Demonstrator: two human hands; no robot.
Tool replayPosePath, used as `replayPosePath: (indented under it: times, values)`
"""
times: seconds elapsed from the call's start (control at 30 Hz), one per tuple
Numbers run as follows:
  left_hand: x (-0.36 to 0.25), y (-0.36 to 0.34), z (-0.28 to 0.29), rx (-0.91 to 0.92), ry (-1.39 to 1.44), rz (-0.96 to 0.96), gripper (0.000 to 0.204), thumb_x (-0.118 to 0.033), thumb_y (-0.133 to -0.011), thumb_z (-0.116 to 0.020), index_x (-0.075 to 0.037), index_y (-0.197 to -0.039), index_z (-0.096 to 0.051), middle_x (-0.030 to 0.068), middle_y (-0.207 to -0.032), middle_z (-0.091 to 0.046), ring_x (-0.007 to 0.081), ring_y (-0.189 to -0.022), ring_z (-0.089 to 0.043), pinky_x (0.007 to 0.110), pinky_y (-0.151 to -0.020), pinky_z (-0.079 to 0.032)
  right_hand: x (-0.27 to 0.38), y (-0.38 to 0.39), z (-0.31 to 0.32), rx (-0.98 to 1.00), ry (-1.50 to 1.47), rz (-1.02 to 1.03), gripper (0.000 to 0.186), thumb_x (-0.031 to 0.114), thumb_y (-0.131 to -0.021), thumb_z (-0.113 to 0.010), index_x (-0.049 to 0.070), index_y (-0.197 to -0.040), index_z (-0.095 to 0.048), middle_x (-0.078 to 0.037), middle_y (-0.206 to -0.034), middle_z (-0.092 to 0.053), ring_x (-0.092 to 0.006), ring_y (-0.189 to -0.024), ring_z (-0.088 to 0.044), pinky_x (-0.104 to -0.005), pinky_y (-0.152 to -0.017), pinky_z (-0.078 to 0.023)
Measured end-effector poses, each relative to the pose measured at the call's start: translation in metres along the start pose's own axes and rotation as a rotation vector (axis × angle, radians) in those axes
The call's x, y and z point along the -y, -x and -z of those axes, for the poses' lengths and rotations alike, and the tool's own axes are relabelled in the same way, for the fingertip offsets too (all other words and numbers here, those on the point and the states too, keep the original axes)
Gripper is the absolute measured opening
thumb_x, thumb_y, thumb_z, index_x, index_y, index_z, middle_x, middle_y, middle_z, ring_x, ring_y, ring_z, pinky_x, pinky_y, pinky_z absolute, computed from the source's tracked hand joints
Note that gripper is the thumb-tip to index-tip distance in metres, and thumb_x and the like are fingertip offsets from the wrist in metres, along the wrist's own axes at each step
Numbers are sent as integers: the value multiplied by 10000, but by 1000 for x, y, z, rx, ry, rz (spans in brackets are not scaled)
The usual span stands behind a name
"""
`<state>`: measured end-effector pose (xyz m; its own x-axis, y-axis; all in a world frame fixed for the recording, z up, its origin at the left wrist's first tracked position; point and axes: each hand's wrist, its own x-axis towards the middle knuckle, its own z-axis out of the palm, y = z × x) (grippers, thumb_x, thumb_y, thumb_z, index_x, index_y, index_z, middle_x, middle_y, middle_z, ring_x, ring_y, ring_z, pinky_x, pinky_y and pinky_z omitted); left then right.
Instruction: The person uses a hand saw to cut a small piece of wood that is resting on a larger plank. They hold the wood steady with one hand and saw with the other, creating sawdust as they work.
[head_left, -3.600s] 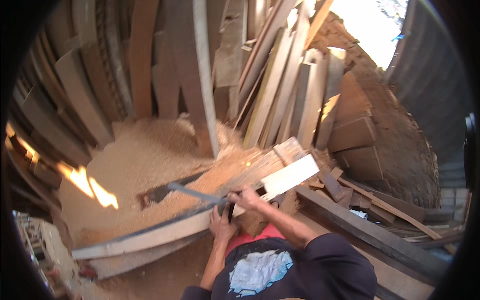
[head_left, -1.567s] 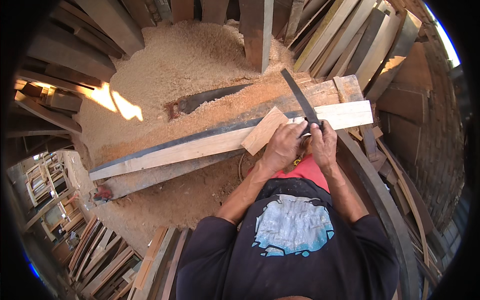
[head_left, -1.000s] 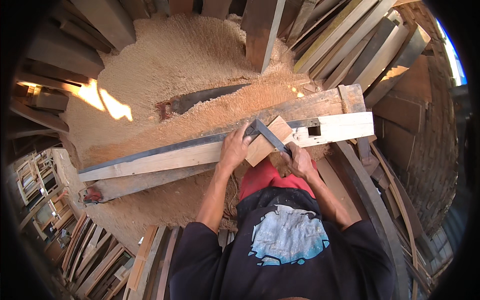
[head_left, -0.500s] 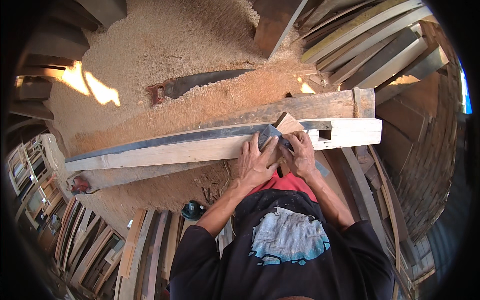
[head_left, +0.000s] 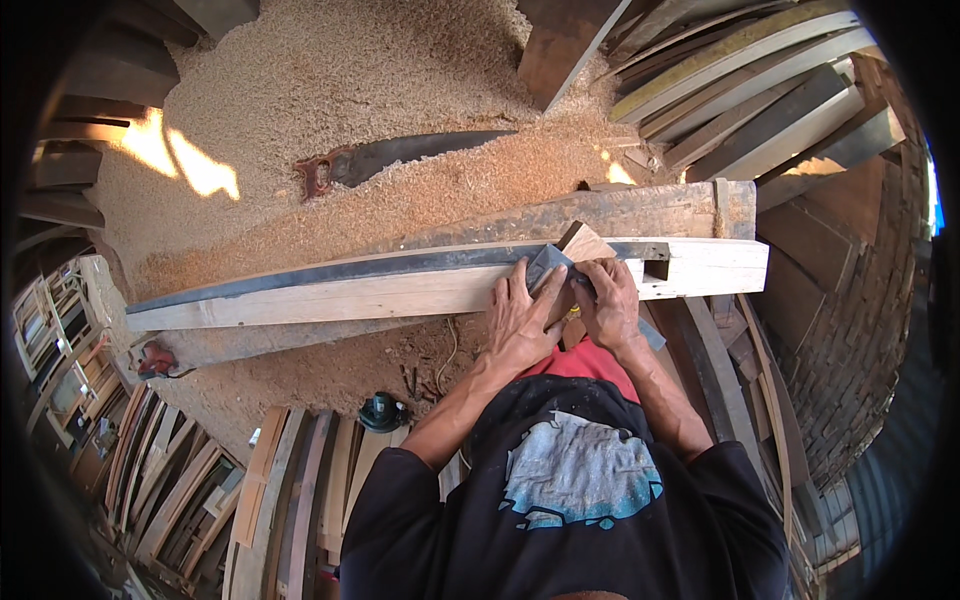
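A long squared timber [head_left: 420, 297] lies across in front of me, pale on its near side and dark along its upper face. Near its right end a rectangular mortise [head_left: 656, 270] is cut. My left hand [head_left: 525, 315] presses a small grey-faced wooden piece [head_left: 547, 262] against the timber, thumb and fingers on either side of it. Right beside it, my right hand [head_left: 608, 305] is closed in a pinch at that piece; what its fingertips hold is hidden. A pale wood offcut [head_left: 585, 243] juts out beyond my fingers. Something small and yellow shows between my hands.
Under the timber is a thick rough plank [head_left: 640, 212]. A handsaw [head_left: 400, 157] lies on the sawdust beyond. A dark green power tool [head_left: 381, 412] and a red tool [head_left: 156, 360] sit to the left. Stacked boards [head_left: 790, 110] crowd the right and lower left.
My right hand has shifted slightly right and curled tighter, covering the dark bit at its fingertips. My left hand stays on the grey-faced piece. The view has moved a little.
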<state>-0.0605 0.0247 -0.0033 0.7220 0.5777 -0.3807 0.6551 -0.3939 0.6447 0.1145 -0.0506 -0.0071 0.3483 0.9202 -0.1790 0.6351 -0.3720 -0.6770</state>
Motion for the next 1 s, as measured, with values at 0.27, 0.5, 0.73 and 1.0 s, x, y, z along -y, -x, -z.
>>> replayPosePath:
  times: [0.27, 0.5, 0.73, 1.0]
  values:
    - [0, -1, 0, 5, 3, 5, 940, -268, -748, -847, -296, -1579, -409, 339, -1535, -320, 508, -1206, -466, 599, -1005, -433, 2, -1, 0, 4, 9, -8, 288, 48, -815, -732, 3, -1095, -684, -183, -1009, -670, -393, -977, -625, -469, -867, -501]
    - [0, -2, 2, 25, 17, 4, 956, -258, -739, -851, -292, -1583, -403, 342, -1527, -319, 512, -1219, -460, 602, -1012, -431, 3, -3, 2, 15, 22, -6, 290, 47, -818, -729, 1, -1100, -681, -189, -1014, -670, -397, -969, -624, -469, -855, -506]
    - [-2, -2, 1, 18, 3, 2, 959, -241, -733, -852, -287, -1581, -407, 346, -1499, -335, 522, -1236, -454, 596, -1034, -422, 1, -5, 7, 49, -49, -54, 244, 54, -850, -716, -6, -1086, -698, -178, -980, -652, -369, -963, -624, -448, -836, -505]
    - [0, -3, -1, 0, -22, -8, 902, -275, -747, -849, -260, -1557, -450, 348, -1468, -342, 536, -1202, -460, 595, -1025, -439, 13, -17, 63, -114, -297, -285, 338, 260, -1016, -643, -24, -1180, -725, -156, -876, -651, -283, -831, -599, -410, -795, -480]
